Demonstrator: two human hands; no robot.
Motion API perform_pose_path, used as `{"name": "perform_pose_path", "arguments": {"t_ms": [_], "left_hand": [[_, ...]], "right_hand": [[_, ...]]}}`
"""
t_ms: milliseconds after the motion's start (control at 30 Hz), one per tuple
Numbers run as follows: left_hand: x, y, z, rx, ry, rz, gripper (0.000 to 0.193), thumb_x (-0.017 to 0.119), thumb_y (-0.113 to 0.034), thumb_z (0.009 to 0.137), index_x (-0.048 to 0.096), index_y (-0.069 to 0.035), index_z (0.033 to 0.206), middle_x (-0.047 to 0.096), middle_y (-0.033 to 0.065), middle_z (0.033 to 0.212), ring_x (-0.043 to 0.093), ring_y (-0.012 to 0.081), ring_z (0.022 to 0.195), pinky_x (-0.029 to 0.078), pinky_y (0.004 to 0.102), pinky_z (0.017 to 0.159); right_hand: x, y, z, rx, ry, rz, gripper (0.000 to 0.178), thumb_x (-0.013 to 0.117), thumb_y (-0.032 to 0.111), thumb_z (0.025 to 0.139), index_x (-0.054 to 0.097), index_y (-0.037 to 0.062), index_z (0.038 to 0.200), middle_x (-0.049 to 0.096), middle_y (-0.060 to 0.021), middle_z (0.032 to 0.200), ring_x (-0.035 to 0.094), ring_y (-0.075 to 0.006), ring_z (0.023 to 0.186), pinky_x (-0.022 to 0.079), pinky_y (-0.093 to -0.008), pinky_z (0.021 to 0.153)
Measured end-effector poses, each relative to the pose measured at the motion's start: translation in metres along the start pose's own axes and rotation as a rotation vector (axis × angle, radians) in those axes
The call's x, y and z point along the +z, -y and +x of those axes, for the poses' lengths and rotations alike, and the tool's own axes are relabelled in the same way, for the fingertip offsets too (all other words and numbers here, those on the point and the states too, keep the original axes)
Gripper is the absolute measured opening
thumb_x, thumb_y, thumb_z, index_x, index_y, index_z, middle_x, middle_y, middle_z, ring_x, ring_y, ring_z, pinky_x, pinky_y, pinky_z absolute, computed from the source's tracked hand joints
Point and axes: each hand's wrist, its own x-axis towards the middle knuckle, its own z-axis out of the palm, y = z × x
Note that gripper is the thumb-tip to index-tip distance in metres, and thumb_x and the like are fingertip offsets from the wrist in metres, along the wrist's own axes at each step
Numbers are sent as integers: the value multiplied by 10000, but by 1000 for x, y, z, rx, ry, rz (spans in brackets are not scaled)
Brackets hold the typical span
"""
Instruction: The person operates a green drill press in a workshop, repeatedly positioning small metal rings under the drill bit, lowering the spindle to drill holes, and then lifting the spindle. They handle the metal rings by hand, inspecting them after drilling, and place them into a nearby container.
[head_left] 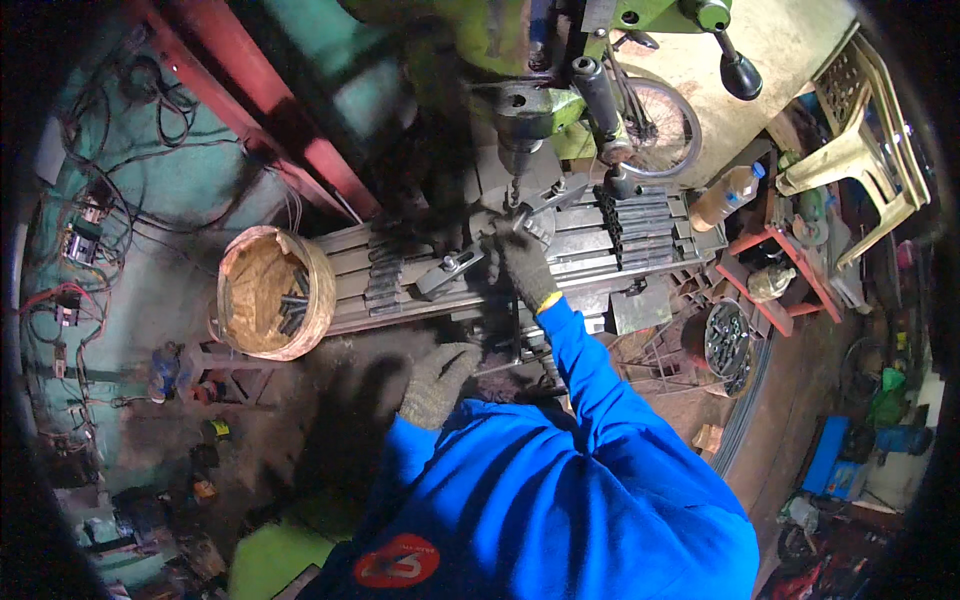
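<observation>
At the bottom centre of the frame the person's blue sleeves fill the view, with a red oval badge (397,561) on the cloth near the lower edge. Just above it, the left hand (437,383), in a grey knitted glove, hangs with fingers loosely curled and holds nothing that can be seen; it sits below the front edge of the slotted machine table (590,268). The right hand (520,262), gloved the same way with a yellow cuff band, reaches up to the middle of the frame and rests its fingers on a small metal workpiece (524,222) clamped on that table; whether the fingers grip the piece or only press on it cannot be told. The workpiece lies directly under the drill bit (516,190) of a green drill press (530,105) that comes down from the top centre. A dark clamp block (452,268) lies on the table just left of the right hand.

At the table's left end, centre left of the frame, stands a round tan basket (273,293) with a few short dark metal rods lying inside. To the right of the table, upper right of centre, a clear plastic bottle (728,194) with a blue cap and pale brownish contents lies tilted beside a red metal stand (775,275). Farther right, in the upper right corner, is a cream plastic chair (865,140).
</observation>
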Motion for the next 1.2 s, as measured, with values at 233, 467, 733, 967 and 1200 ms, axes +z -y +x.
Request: {"name": "perform_pose_path", "arguments": {"t_ms": [233,467,733,967,1200], "left_hand": [[-6,-24,17,288,-137,45,329,660,-101,883,610,1,1192,629,141,1166,610,231,1049,484,340,920],[-1,-113,2,236,218,128,386,737,-110,796,636,-38,1162,631,125,1135,621,213,1005,505,321,851],[15,-127,-25,355,213,58,413,758,-23,730,617,-18,1118,650,128,1063,640,211,973,523,332,835],[23,-123,-21,264,352,-43,412,762,-13,716,615,-18,1100,653,124,1045,642,209,952,527,331,822],[28,-123,-20,296,433,-23,411,767,-2,701,614,-17,1083,656,120,1026,644,207,932,530,330,809]], "right_hand": [[34,49,-114,-356,-15,-626,286,579,323,931,594,37,939,593,-185,708,615,-330,658,465,-401,601],[34,83,-177,-557,203,-701,361,609,335,910,594,60,1144,646,-194,898,648,-381,788,499,-434,670],[18,93,-206,-545,241,-661,510,662,361,860,564,59,1259,659,-195,1067,651,-391,905,518,-420,760],[16,116,-225,-498,103,-571,481,720,355,813,621,91,1203,677,-164,1055,669,-349,883,522,-401,741],[16,102,-234,-596,39,-472,437,753,289,782,653,91,1159,689,-130,952,671,-299,778,515,-359,668]]}}
